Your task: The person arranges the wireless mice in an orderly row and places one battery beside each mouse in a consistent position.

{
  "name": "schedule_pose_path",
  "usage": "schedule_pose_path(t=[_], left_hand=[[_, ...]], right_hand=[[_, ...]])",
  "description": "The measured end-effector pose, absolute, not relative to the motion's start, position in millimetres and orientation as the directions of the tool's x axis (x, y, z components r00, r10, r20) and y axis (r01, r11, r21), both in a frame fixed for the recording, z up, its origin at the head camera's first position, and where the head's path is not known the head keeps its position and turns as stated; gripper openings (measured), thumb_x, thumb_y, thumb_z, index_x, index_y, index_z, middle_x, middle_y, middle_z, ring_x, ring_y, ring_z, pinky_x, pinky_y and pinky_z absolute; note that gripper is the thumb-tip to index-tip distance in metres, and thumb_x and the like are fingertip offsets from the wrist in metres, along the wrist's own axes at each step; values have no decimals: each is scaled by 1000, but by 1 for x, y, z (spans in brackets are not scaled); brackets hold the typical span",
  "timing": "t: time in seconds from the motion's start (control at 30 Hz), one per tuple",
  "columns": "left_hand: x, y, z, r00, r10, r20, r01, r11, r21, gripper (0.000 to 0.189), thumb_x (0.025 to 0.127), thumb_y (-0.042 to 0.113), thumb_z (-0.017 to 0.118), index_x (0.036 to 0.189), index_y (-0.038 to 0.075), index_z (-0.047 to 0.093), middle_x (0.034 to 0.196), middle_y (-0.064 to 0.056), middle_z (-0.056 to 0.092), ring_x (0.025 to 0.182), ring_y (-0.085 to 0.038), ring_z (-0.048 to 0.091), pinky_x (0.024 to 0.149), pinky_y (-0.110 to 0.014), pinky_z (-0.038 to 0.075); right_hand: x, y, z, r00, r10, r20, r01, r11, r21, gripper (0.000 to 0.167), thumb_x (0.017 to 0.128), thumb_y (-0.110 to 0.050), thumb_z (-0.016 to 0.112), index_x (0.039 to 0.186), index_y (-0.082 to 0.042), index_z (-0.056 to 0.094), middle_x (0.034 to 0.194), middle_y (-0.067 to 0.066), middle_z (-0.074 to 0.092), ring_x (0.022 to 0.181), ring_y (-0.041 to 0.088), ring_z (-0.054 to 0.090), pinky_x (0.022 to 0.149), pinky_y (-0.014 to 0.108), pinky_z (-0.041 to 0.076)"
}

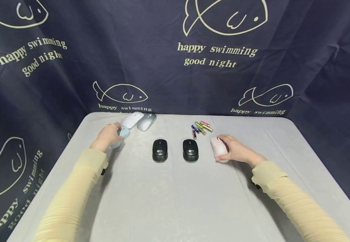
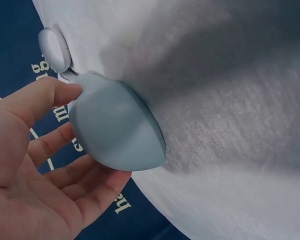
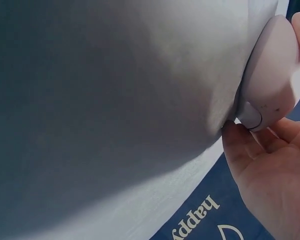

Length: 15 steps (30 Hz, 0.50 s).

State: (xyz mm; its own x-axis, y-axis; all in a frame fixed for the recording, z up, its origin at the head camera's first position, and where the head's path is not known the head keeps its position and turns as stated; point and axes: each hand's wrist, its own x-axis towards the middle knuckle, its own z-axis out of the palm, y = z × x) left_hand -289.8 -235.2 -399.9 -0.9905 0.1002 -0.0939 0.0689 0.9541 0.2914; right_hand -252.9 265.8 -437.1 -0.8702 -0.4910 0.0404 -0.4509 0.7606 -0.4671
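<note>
On the left of the table, my left hand [image 1: 107, 136] grips a light blue computer mouse [image 2: 117, 125] between thumb and fingers. Its rounded end faces the left wrist camera, and the palm side of the hand shows. Over on the right, my right hand [image 1: 234, 149] holds a pale pink computer mouse [image 1: 218, 148] by its sides. In the right wrist view the pink mouse [image 3: 272, 70] sits at the tabletop, fingers around its edges. Two black mice [image 1: 160, 150] stand side by side between the hands.
Behind the blue mouse, a white mouse [image 1: 133, 120] and a grey mouse [image 1: 146, 121] lie close together. Several small batteries [image 1: 201, 127] lie in a loose pile near the back. A dark blue curtain [image 1: 175, 84] with fish prints hangs behind the pale tabletop [image 1: 175, 198].
</note>
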Motion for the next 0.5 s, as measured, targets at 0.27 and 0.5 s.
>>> schedule_pose_path(t=[0.27,0.5], left_hand=[[-284,-235,-398,-994,91,-59,70,952,298,50,76,17,71,116,-7,54,108,-29,61,92,-38,58,83,-51,47],[-281,-230,-395,-996,67,-63,46,958,282,49,76,20,71,114,-8,55,104,-28,62,88,-37,59,79,-48,49]], right_hand=[[-250,264,-434,-874,-484,34,-443,766,-467,90,66,-31,84,133,10,40,135,30,43,125,45,39,103,58,32],[-251,265,-435,-883,-470,21,-423,773,-473,91,66,-30,84,135,9,40,137,30,41,127,46,37,104,58,31]])
